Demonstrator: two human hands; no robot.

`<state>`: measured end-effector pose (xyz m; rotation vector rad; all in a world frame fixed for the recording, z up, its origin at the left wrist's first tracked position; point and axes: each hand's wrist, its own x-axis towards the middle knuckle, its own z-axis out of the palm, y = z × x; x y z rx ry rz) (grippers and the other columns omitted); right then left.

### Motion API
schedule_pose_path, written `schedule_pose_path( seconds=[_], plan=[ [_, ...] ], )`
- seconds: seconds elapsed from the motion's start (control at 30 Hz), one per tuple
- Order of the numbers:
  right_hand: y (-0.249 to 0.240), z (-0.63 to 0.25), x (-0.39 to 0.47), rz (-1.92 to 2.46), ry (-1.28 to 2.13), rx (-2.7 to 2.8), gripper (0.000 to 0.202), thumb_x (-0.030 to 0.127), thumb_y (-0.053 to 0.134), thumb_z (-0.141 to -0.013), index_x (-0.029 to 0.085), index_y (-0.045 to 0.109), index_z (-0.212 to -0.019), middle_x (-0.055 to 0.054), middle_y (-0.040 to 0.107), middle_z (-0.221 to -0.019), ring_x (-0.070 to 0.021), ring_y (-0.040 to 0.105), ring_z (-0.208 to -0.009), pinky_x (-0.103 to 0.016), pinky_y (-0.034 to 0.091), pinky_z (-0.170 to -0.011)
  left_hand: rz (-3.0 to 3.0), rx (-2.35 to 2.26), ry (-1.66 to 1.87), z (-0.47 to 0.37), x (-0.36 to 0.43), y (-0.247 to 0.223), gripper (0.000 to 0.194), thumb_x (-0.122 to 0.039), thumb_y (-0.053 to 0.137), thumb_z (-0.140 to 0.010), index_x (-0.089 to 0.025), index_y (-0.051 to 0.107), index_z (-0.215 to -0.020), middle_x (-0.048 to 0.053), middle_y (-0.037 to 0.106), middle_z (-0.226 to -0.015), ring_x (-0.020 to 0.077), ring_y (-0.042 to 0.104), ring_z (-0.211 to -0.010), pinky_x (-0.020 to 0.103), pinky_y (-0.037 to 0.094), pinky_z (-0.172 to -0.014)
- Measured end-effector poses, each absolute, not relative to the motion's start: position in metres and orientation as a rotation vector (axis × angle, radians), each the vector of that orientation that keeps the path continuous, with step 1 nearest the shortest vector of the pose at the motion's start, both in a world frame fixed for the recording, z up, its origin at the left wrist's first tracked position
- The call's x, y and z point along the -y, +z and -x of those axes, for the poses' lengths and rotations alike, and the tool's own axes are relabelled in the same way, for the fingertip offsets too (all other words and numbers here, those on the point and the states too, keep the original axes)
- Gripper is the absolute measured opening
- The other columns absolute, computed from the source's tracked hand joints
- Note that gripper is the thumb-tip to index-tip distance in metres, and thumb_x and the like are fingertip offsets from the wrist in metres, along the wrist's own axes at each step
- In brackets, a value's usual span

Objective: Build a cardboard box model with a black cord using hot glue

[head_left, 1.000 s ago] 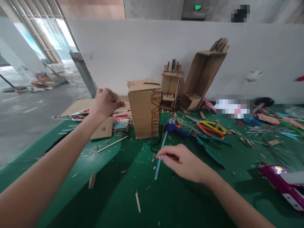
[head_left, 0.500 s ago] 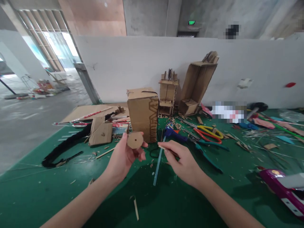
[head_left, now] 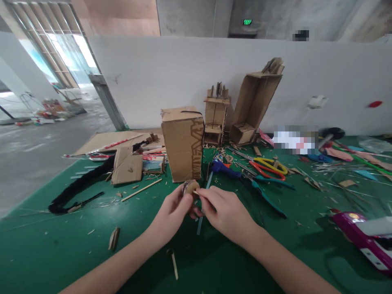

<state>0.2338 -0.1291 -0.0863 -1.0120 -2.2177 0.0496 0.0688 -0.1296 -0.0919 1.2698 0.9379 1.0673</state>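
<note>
Two finger pinches, frame centre: my left hand (head_left: pixel 173 209) holds cardboard disc (head_left: pixel 192 187), right hand (head_left: pixel 228 207) thin stick (head_left: pixel 195 192) at its face.

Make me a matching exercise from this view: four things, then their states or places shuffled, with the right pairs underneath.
Things
1. Left hand
2. Black fuzzy strip
3. Right hand
4. Cardboard box with a printed side

States or places
A. Standing upright just beyond both hands
B. Pinching a thin pale stick
C. Holding a small disc
D. Lying curved toward the left edge of the green table

Pairs: 1-C, 2-D, 3-B, 4-A
</note>
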Motion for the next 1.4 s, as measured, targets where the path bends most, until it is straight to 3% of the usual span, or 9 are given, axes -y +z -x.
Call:
schedule_pose_path(
  seconds=[0.23,0.4,0.57,0.83,0.93,1.03,1.17,1.27,1.4],
  plan=[
    [-0.086,-0.219,0.128,1.224,0.32,2.165,0.019,0.019,0.036,-0.091,0.017,0.055,-0.091,-0.006,0.064,-0.084,-0.0164,0.059,-0.072,-0.03,0.044,-0.064,-1.664,-1.372,1.051,-0.072,0.125,-0.1,0.025,-0.031,0.048,-0.084,-0.021,0.055,-0.106,0.007,0.067,-0.094,0.0225,0.065,-0.078,0.033,0.05,-0.069],
    [-0.09,-0.216,0.127,1.195,0.683,2.001,0.009,0.02,0.039,-0.09,0.02,0.047,-0.092,-0.002,0.061,-0.08,-0.0134,0.058,-0.068,-0.026,0.042,-0.06,-1.812,-1.39,0.97,-0.07,0.13,-0.102,0.04,-0.029,0.046,-0.086,-0.019,0.045,-0.125,0.012,0.064,-0.11,0.025,0.062,-0.097,0.038,0.048,-0.084],
    [-0.098,-0.218,0.12,1.14,0.984,1.753,0.006,0.025,0.043,-0.089,0.021,0.048,-0.087,0.001,0.058,-0.076,-0.0113,0.054,-0.065,-0.025,0.041,-0.057,-2.037,-1.371,1.056,-0.068,0.13,-0.107,0.047,-0.024,0.043,-0.087,-0.017,0.038,-0.133,0.014,0.047,-0.129,0.0234,0.048,-0.118,0.039,0.043,-0.096],
    [-0.097,-0.207,0.12,0.983,1.69,1.152,0.021,0.039,0.05,-0.085,0.022,0.039,-0.078,0.012,0.025,-0.052,-0.0039,0.016,-0.039,-0.019,0.016,-0.038,-2.265,-1.413,1.225,-0.067,0.126,-0.11,0.042,-0.015,0.044,-0.087,-0.017,0.044,-0.129,0.01,0.053,-0.112,0.0171,0.055,-0.103,0.03,0.048,-0.091],
    [-0.094,-0.21,0.121,1.005,1.53,1.342,0.014,0.035,0.047,-0.086,0.022,0.043,-0.084,0.01,0.034,-0.056,-0.0056,0.026,-0.042,-0.021,0.025,-0.041,-2.168,-1.445,1.262,-0.065,0.125,-0.108,0.035,-0.016,0.047,-0.086,-0.017,0.051,-0.121,0.007,0.058,-0.108,0.0157,0.059,-0.096,0.028,0.05,-0.086],
    [-0.091,-0.217,0.122,1.12,0.958,1.8,0.009,0.026,0.044,-0.088,0.021,0.051,-0.089,0.0,0.054,-0.074,-0.0115,0.048,-0.061,-0.027,0.037,-0.056,-2.057,-1.461,1.293,-0.063,0.123,-0.107,0.033,-0.018,0.048,-0.086,-0.018,0.054,-0.118,0.006,0.058,-0.108,0.0147,0.06,-0.092,0.027,0.053,-0.079],
    [-0.09,-0.223,0.123,1.254,0.457,2.065,0.019,0.023,0.035,-0.092,0.019,0.052,-0.084,-0.004,0.058,-0.081,-0.0158,0.051,-0.071,-0.031,0.035,-0.062,-2.118,-1.463,1.307,-0.062,0.122,-0.107,0.037,-0.019,0.049,-0.086,-0.019,0.051,-0.123,0.007,0.059,-0.105,0.0151,0.061,-0.09,0.027,0.053,-0.076],
    [-0.09,-0.222,0.123,1.262,0.617,2.02,0.024,0.025,0.033,-0.093,0.02,0.049,-0.076,0.001,0.05,-0.066,-0.0123,0.044,-0.058,-0.028,0.031,-0.054,-2.223,-1.464,1.328,-0.062,0.123,-0.106,0.039,-0.018,0.049,-0.086,-0.019,0.05,-0.125,0.006,0.061,-0.102,0.0156,0.061,-0.09,0.027,0.052,-0.078],
    [-0.093,-0.218,0.119,1.18,1.221,1.727,0.025,0.031,0.033,-0.092,0.021,0.047,-0.074,0.007,0.032,-0.054,-0.0085,0.028,-0.043,-0.025,0.024,-0.044,-2.301,-1.382,1.301,-0.063,0.125,-0.105,0.039,-0.017,0.048,-0.087,-0.018,0.049,-0.126,0.007,0.062,-0.103,0.0157,0.062,-0.092,0.027,0.052,-0.081]
  ],
)
